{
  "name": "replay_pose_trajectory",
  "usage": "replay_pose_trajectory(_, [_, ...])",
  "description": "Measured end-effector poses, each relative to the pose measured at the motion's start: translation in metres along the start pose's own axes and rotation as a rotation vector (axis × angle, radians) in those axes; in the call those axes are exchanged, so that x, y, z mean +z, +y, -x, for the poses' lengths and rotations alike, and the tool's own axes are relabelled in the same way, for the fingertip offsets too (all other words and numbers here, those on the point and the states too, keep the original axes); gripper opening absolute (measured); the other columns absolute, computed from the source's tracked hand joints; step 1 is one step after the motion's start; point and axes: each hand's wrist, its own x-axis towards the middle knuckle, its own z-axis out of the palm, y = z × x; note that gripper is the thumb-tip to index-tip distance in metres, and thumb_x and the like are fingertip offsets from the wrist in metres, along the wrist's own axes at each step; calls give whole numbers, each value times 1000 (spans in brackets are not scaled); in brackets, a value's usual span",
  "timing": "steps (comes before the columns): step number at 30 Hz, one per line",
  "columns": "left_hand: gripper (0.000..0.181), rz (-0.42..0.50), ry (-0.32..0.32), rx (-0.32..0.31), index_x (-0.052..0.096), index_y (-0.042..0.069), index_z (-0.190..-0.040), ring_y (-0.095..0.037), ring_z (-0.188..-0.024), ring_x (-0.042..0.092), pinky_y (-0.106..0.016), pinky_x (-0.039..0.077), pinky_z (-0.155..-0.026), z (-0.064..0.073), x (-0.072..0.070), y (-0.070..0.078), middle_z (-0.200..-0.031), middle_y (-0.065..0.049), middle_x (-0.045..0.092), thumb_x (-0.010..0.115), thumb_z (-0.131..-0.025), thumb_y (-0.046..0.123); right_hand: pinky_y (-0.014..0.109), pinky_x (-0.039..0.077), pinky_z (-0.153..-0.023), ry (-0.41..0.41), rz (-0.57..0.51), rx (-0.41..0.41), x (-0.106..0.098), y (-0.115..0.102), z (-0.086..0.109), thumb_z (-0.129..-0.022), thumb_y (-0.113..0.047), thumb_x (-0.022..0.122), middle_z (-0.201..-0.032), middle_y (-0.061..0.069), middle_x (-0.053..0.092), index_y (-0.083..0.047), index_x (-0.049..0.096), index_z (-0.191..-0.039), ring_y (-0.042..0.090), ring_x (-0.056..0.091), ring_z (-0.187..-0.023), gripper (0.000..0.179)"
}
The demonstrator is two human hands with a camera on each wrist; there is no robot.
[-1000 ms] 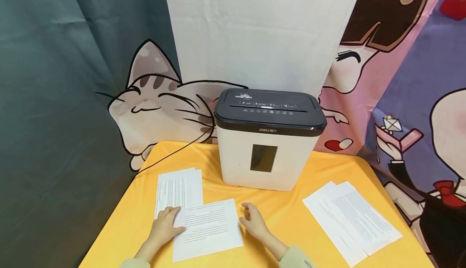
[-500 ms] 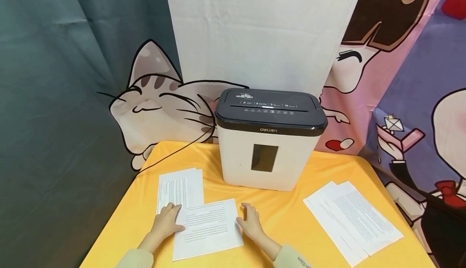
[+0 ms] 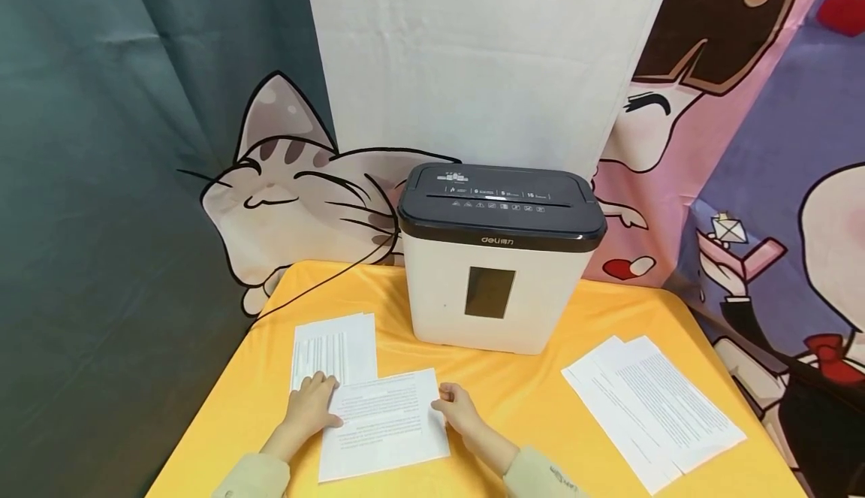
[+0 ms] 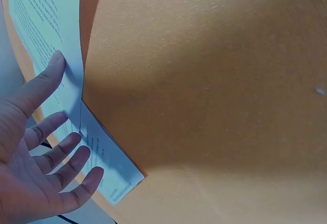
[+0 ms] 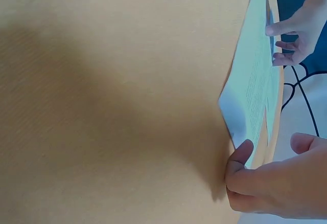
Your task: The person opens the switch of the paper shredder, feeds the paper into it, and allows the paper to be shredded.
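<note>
A printed sheet of paper (image 3: 388,430) lies crosswise on the yellow-covered table, in front of the shredder. My left hand (image 3: 310,411) is at its left edge. In the left wrist view its thumb lies over the sheet, and the loosely bent fingers of the left hand (image 4: 43,147) are spread past the edge. My right hand (image 3: 462,412) is at the opposite edge, its thumb touching the sheet's border. The right wrist view shows the right hand (image 5: 278,183) with bent fingers and a gap between thumb and forefinger. Whether anything lies under the sheet is hidden.
A white paper shredder (image 3: 439,295) with a dark slotted lid (image 3: 500,220) stands at the back of the table (image 3: 500,385). More printed sheets (image 3: 354,340) lie behind my left hand, and others (image 3: 652,408) lie at the right. A black cord (image 3: 317,288) runs along the back left.
My right hand has moved left to the sheet's right edge, where its thumb now touches. The left hand has shifted slightly forward. The sheet has barely moved.
</note>
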Motion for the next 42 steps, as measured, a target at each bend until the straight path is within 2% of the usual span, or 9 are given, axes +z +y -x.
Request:
replay_pose_trajectory(2, [60,0,0,-4,61,2,-104,-29,-84,50,-46,45,-65,0,0,0,-95,-12,55,88,-56,25,27,43,-63,-4,-30,40,1,0,-2,-86,-6,56,-116,28,50,19,38,-128,22,49,-87,52])
replay_pose_trajectory(6, [60,-1,-8,-11,61,2,-105,-30,-85,52,-46,45,-66,1,1,0,-96,-13,56,88,-56,25,26,41,-64,11,-51,83,2,0,-6,-85,-5,55,-114,25,52,17,38,-129,20,48,-83,52])
replay_pose_trajectory(10, [60,-13,1,-9,61,2,-105,-30,-85,52,-46,46,-66,1,3,0,-96,-13,56,88,-56,25,26,46,-62,4,-82,77,2,-2,-9,-83,-3,56,-98,17,56,16,41,-127,16,52,-76,51])
replay_pose_trajectory(15, [63,-15,6,-8,61,3,-109,-31,-87,54,-48,47,-67,3,4,0,-98,-13,57,87,-57,26,23,51,-55,-44,-85,48,0,-2,-11,-82,0,58,-78,6,62,14,54,-107,9,58,-63,29])
replay_pose_trajectory(17, [64,-5,9,-6,61,4,-111,-32,-88,55,-48,47,-67,4,4,-1,-101,-14,58,86,-58,27,22,48,-52,-51,-65,37,-1,-1,-11,-82,1,59,-69,2,60,10,55,-97,8,55,-58,17])
replay_pose_trajectory(20, [65,8,22,-3,59,5,-114,-32,-90,55,-48,47,-68,5,4,-2,-103,-14,58,86,-59,27,20,42,-49,-45,-29,18,-1,2,-13,-82,0,60,-61,-3,51,5,54,-89,7,49,-54,10])
replay_pose_trajectory(30, [66,34,57,-13,58,5,-118,-32,-93,56,-47,47,-70,14,6,-2,-109,-15,61,85,-62,25,17,29,-43,-23,52,-86,1,16,-16,-78,9,55,-53,-7,34,3,50,-81,5,34,-45,9])
replay_pose_trajectory(37, [65,8,113,-6,56,2,-124,-33,-95,58,-46,48,-70,13,6,-2,-111,-16,61,81,-70,27,17,27,-47,18,126,-175,-5,13,-13,-80,11,56,-61,-5,31,5,50,-81,8,34,-54,9])
replay_pose_trajectory(42, [65,103,131,-34,54,-2,-126,-39,-100,59,-52,49,-77,10,-1,-2,-115,-20,62,78,-74,28,18,29,-49,11,83,-180,-8,5,-12,-83,12,54,-64,-3,34,8,52,-84,10,36,-57,5])
